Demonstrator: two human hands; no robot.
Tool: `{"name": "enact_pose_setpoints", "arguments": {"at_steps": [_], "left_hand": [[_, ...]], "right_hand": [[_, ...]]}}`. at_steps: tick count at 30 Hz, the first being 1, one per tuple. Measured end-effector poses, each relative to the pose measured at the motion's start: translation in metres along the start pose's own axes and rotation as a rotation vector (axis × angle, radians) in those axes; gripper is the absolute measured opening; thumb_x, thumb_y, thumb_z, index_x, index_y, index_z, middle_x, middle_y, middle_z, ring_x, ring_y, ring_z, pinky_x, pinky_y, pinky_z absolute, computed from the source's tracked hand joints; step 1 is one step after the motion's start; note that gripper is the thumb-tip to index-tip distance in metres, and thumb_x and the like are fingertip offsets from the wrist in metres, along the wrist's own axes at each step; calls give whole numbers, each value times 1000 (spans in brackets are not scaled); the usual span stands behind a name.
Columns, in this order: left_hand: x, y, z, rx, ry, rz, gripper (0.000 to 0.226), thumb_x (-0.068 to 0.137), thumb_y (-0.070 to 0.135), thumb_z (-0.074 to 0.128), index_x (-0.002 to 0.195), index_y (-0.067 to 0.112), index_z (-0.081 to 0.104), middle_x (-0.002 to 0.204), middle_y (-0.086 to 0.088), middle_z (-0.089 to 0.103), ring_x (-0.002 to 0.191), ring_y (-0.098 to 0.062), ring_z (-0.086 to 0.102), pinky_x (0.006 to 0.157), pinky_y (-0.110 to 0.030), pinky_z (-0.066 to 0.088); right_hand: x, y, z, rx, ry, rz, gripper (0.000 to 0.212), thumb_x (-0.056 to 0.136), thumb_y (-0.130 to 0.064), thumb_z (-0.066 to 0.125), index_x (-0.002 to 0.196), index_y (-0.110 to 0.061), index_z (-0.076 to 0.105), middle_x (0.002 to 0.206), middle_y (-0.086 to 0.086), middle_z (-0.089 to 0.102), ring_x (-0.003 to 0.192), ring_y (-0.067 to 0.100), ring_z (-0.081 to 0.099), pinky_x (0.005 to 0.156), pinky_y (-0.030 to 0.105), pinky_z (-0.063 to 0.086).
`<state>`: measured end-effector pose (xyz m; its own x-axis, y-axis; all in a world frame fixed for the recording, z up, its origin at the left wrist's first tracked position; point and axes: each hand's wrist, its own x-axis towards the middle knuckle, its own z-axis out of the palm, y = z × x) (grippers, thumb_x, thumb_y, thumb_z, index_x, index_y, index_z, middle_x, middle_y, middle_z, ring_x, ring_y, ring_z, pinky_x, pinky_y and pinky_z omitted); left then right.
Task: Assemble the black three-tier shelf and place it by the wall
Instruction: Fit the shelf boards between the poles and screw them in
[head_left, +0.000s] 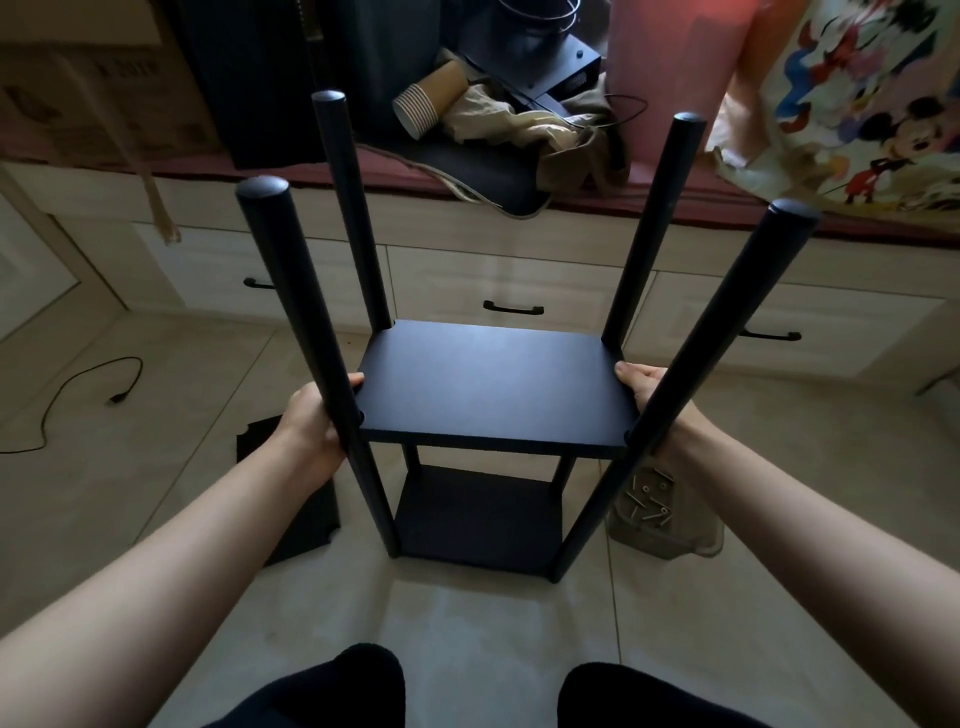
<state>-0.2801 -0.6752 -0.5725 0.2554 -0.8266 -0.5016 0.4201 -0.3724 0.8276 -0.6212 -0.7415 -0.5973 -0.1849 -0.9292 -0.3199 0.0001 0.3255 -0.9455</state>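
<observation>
Partly assembled black shelf unit standing on the tiled floor (467, 623) in front of a low drawer cabinet (514, 280). The middle shelf board (493, 387) sits level among four black posts, of which the near left post (306, 332) and near right post (701, 364) lean outward at their free tops; the bottom shelf board (478, 514) lies below it on the floor. The left hand (317, 415) holds the left edge of the middle board, thumb on top and fingers curled behind the near left post; the right hand (644, 389) holds the opposite edge in the same way, its fingers largely hidden by the near right post. Gripping both short edges at once probably keeps the board level as it seats in the posts, whose notched corners fit around them. A third black board (291, 499) lies flat on the floor to the left, within reach, apparently reserved for the top tier. A clear bag of screws (654, 514) rests on the floor just right of the unit. The post tops carry no board as yet, so the top tier remains to be fitted
</observation>
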Motion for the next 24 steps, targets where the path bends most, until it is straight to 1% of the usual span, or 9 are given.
{"name": "enact_pose_setpoints", "arguments": {"at_steps": [2, 5, 6, 9, 12, 16, 18, 21, 24], "left_hand": [[3, 11, 7, 9, -2, -2, 20, 101, 17, 50, 85, 11, 61, 70, -2, 52, 56, -12, 52, 53, -23, 44], [7, 22, 17, 23, 65, 23, 22, 104, 14, 41, 100, 3, 60, 64, -3, 50, 36, -9, 48, 34, -17, 37], [7, 24, 20, 29, 99, 35, 23, 103, 13, 40, 102, 4, 60, 70, -4, 50, 40, -11, 49, 34, -17, 36], [2, 18, 24, 15, 190, 60, 24, 102, 15, 39, 86, 13, 57, 78, -3, 53, 57, -14, 45, 45, -19, 35], [-14, -5, 25, 6, 300, 51, 24, 103, 22, 44, 80, 19, 53, 72, 0, 51, 60, -12, 43, 57, -23, 40], [-34, -33, 31, 45, 356, 88, 18, 103, 30, 51, 104, 15, 60, 106, -6, 64, 105, -24, 60, 102, -42, 48], [-43, -41, 41, 31, 352, 57, 32, 101, 28, 54, 127, 9, 57, 111, -7, 62, 116, -27, 58, 107, -42, 45], [-59, -61, 70, 20, 97, -55, 17, 97, 17, 61, 111, 7, 63, 91, -4, 59, 98, -22, 63, 97, -37, 46], [-73, -82, 103, -21, -233, -174, 12, 96, 12, 59, 85, 14, 63, 89, -4, 66, 90, -18, 64, 90, -32, 42]], "right_hand": [[-5, -2, 3, 22, -5, 8, 20, 100, -28, 54, 110, -11, 62, 99, 6, 67, 78, 18, 67, 53, 27, 52], [-17, -7, 4, 83, -30, 35, 21, 102, -23, 50, 117, -11, 57, 100, 6, 65, 76, 18, 65, 45, 23, 51], [-21, -8, 3, 107, -49, 46, 23, 102, -21, 49, 120, -10, 56, 102, 7, 64, 78, 19, 64, 48, 25, 52], [-34, -12, 5, 171, -31, 75, 19, 101, -18, 46, 115, -8, 56, 94, 6, 63, 73, 19, 64, 52, 28, 52], [-46, -13, 11, 267, 19, 77, 22, 103, -18, 44, 90, -7, 59, 65, 1, 68, 49, 15, 66, 39, 22, 49], [-57, -12, 15, 388, 1, 108, 31, 105, -24, 38, 83, -15, 57, 49, -6, 66, 41, 12, 64, 37, 22, 49], [-58, -9, 17, 416, -5, 91, 33, 105, -22, 36, 81, -13, 56, 49, -2, 65, 40, 13, 63, 37, 21, 49], [-60, -6, 25, 445, -3, 81, 29, 101, -22, 39, 83, -10, 58, 60, 2, 64, 44, 16, 63, 40, 21, 46], [-65, -5, 35, 436, -25, 63, 38, 99, -32, 45, 118, -3, 60, 108, 15, 67, 93, 34, 70, 72, 39, 57]]}}
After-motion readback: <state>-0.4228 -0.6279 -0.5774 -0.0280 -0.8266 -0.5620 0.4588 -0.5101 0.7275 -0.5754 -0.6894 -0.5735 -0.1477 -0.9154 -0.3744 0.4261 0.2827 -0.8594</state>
